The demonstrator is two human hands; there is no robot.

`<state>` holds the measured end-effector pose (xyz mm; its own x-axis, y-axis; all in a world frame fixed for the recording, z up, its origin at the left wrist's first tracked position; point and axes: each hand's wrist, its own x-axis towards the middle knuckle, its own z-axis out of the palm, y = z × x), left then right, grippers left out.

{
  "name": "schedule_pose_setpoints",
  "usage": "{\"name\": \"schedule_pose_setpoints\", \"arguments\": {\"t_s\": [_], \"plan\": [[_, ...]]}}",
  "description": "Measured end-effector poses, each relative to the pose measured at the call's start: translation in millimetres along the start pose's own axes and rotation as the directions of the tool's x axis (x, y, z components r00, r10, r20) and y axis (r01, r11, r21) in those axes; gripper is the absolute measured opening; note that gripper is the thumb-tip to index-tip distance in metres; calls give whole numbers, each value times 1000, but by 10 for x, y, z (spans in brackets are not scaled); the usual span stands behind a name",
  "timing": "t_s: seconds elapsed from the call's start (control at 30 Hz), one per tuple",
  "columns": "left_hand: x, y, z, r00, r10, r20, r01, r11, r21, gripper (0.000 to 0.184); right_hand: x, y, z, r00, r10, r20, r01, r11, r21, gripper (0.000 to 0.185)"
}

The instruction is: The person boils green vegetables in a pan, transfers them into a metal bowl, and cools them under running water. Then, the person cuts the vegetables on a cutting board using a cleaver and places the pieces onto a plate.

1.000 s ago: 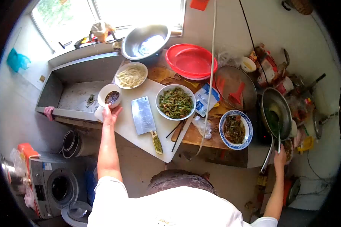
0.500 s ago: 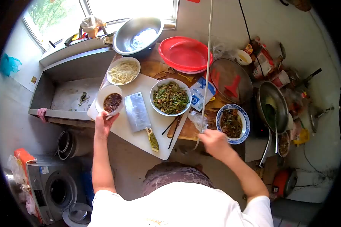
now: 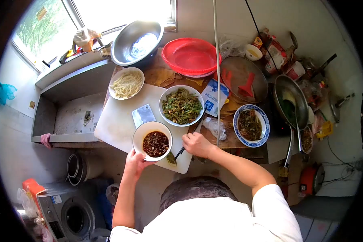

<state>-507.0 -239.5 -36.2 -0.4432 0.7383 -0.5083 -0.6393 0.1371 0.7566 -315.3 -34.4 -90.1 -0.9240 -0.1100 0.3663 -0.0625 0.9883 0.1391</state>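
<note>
My left hand [image 3: 138, 162] grips a white bowl [image 3: 138, 137] by its lower edge. Dark brown sauce with chopped bits [image 3: 155, 144] fills its bottom. Fingers closed, my right hand [image 3: 196, 144] pinches dark chopsticks [image 3: 179, 153] over the right edge of the white cutting board [image 3: 113, 115]. A cleaver [image 3: 143, 115] lies on the board, its middle covered by the sauce bowl. Just beyond the hands stands a bowl of cooked green vegetables [image 3: 181, 105]. At the board's far left is a plate of pale shreds [image 3: 127, 83].
A blue-rimmed bowl [image 3: 265, 121] of cooked food sits right, near a wok [image 3: 279, 94] with a ladle. Red plastic baskets [image 3: 189, 54] and a metal basin [image 3: 121, 50] stand behind. A pale cord [image 3: 218, 72] hangs before the table. The sink [image 3: 70, 105] is left.
My left hand has brought the sauce bowl rightward and nearer, over the cleaver. My right hand has moved left from beside the hanging cord and taken hold of the chopsticks.
</note>
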Motion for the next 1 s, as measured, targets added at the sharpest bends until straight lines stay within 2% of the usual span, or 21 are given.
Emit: {"name": "schedule_pose_setpoints", "arguments": {"t_s": [0.13, 0.2, 0.23, 0.27, 0.3, 0.33, 0.4, 0.5, 0.63, 0.73, 0.77, 0.83, 0.93, 1.0], "plan": [[46, -45, 95, 997, 3, 83, -6, 999, 41, 53, -132, -151, -505, 991, 22, -130, -2, 988, 156, 9], [39, -60, 217, 994, -34, 102, 31, 999, 35, 52, -370, 11, -519, 978, 155, -140, -145, 986, 79, 10], [44, -71, 280, 992, -53, 111, 49, 998, 36, 51, -467, 162, -538, 950, 270, -159, -249, 958, 141, 11], [58, -102, 347, 989, -73, 128, 67, 997, 49, 51, -562, 248, -616, 907, 412, -89, -405, 910, 87, 12], [65, -135, 424, 986, -91, 142, 83, 995, 60, 50, -559, 345, -759, 831, 526, -180, -489, 846, 212, 15], [58, -173, 493, 982, -107, 153, 97, 993, 71, 49, -569, 392, -860, 730, 641, -237, -540, 754, 374, 20], [90, -285, 617, 975, -155, 162, 128, 978, 164, 43, -590, 457, -973, 626, 705, -333, -527, 698, 485, 26], [168, -488, 905, 960, -218, 174, 199, 972, 122, 39, -719, 489, -1031, 573, 758, -312, -566, 641, 518, 18], [345, -728, 1223, 935, -269, 229, 234, 957, 169, 42, -838, 442, -1151, 630, 706, -322, -562, 702, 438, 23], [471, -863, 1457, 956, -179, 232, 130, 969, 211, 44, -913, 423, -1223, 670, 666, -329, -545, 741, 392, 24], [628, -1013, 1474, 956, -196, 217, 148, 964, 220, 46, -882, 433, -1185, 680, 650, -340, -503, 750, 430, 26], [749, -1042, 1504, 946, -229, 227, 174, 955, 241, 48, -971, 380, -1317, 656, 663, -361, -518, 743, 425, 27], [875, -1124, 1634, 956, -190, 225, 170, 980, 106, 46, -911, 371, -1361, 672, 622, -402, -491, 781, 386, 27], [909, -1109, 1682, 952, -170, 256, 148, 984, 102, 43, -854, 365, -1434, 669, 608, -427, -452, 789, 416, 25]]}}
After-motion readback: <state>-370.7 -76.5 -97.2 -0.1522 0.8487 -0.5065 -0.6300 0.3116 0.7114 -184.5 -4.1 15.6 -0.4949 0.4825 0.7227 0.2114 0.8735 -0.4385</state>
